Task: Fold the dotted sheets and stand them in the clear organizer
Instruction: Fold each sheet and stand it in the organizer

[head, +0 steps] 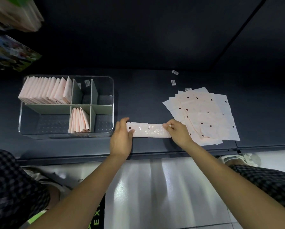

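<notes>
A pale pink dotted sheet [149,130], folded into a long narrow strip, lies on the dark shelf near its front edge. My left hand [122,139] holds the strip's left end, with the thumb on top. My right hand [178,131] pinches the right end. A loose pile of flat dotted sheets [203,114] is spread to the right. The clear organizer [108,103] stands to the left. Several folded sheets [45,91] stand in its back left compartment. A few more folded sheets [79,120] stand in the front middle one.
Grey dividers [93,93] split the organizer into compartments. Small barcode labels [173,82] lie on the shelf behind the pile. Stacked packets [12,14] sit at the top left. The shelf's front edge [155,154] runs just below my hands, above a pale floor.
</notes>
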